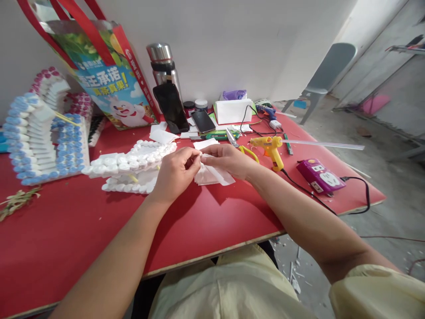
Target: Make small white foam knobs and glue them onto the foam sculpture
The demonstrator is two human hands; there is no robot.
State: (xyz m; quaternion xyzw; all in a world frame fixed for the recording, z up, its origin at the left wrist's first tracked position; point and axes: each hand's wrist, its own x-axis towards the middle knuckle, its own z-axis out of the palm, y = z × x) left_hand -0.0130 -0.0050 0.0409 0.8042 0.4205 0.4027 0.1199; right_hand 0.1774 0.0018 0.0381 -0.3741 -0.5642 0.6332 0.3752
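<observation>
My left hand (175,170) and my right hand (229,158) meet above the red table (199,221), thumbs and fingertips pinched together. Between them they grip a thin white tissue sheet (222,175), part of which droops below my right hand. The bit right at the fingertips is too small to make out clearly. Under it lie more white sheets (203,178). Just left of my left hand is a white shape edged with small rolled paper knobs (122,165). Scissors with yellow handles (248,153) rest behind my right wrist.
A yellow glue gun (272,150) with a long glue stick and a purple power socket (320,176) lie right, their cords trailing. Behind stand a phone (171,108), a steel flask (160,52) and a colourful bag (113,84). Blue-and-white knobbed pieces (25,133) stand left.
</observation>
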